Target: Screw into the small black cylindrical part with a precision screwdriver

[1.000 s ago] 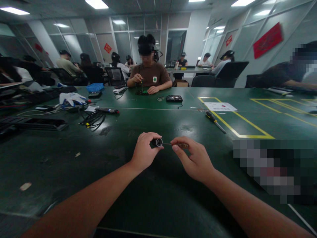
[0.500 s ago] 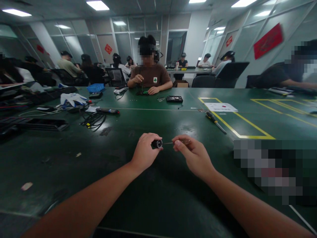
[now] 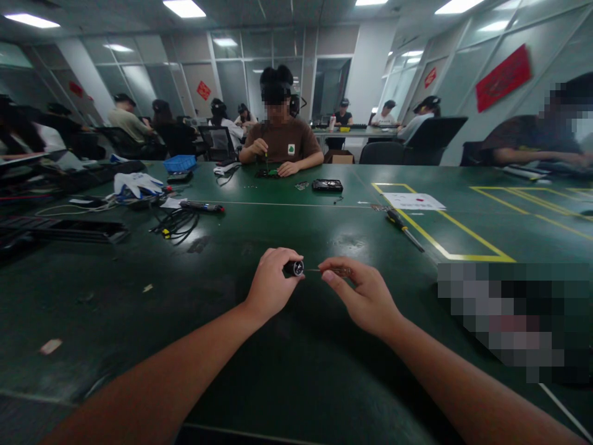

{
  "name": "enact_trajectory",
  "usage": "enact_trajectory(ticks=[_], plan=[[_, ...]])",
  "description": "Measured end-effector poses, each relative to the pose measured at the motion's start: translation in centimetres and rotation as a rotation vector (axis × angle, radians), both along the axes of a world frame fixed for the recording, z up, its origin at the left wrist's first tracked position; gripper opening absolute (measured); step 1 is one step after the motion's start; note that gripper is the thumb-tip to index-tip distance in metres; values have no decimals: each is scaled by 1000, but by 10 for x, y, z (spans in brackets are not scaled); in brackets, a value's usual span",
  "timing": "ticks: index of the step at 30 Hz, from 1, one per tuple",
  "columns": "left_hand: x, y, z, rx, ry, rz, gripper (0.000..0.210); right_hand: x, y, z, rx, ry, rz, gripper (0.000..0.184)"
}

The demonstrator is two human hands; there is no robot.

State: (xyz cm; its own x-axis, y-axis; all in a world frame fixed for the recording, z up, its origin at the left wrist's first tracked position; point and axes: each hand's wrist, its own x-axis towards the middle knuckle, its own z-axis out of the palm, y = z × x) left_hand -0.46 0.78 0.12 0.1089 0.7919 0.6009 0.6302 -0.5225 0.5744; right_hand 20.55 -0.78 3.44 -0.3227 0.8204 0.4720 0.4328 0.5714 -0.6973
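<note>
My left hand [image 3: 274, 281] is closed round a small black cylindrical part [image 3: 295, 268], whose round silvery end faces right. Its inner details are too small to make out. My right hand [image 3: 359, 287] pinches a small screwdriver [image 3: 341, 271] by its brownish, see-through handle. The thin shaft points left at the end of the black part, and I cannot tell whether the tip touches it. Both hands are above the green table [image 3: 287, 377], around the middle of the view.
A yellow-and-black screwdriver [image 3: 404, 228] lies to the right, near a white sheet [image 3: 413, 201]. On the left are black cables [image 3: 178, 225], a glove [image 3: 136, 185] and a blue basket [image 3: 180, 163]. Opposite, a person [image 3: 282, 139] works on a green board; a black device [image 3: 327, 185] lies nearby.
My right hand and the screwdriver have shifted very slightly, and the handle shows at a different angle between the fingers. My left hand keeps its hold on the black part.
</note>
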Motion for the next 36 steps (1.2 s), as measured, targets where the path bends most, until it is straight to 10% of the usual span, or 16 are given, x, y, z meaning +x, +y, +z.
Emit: enact_trajectory(ticks=[5,14,23,36], plan=[[1,-1,0,-25,-11,8,38,1,8,-9,-146,161,-70,27],[-2,2,-1,-64,-31,31,38,2,-8,7,154,48,-178,17],[-1,1,-2,-59,-3,10,36,-2,-12,10,261,-207,85,14],[-2,3,-6,-105,-15,29,36,-3,-9,7,254,-260,71,15]])
